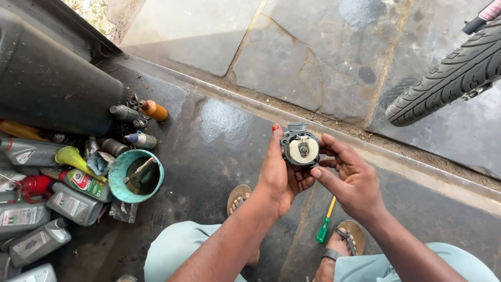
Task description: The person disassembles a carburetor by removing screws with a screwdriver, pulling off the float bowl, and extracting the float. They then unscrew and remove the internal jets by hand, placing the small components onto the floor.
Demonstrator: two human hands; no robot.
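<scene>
Nearest, a green-handled screwdriver [325, 223] lies on the wet stone floor [219, 136] between the person's sandalled feet. Above it, the left hand [279, 172] grips a small grey metal carburettor [299, 147] from its left side, fingers closed around the body. The right hand [350, 180] cups it from the right, fingers loosely curled, touching its edge. It looks rigid, fairly heavy, likely oily; best held by the body. Farther left: a teal bucket [119, 172] and grey oil bottles [73, 204]. Beyond, a motorcycle tyre [449, 73].
</scene>
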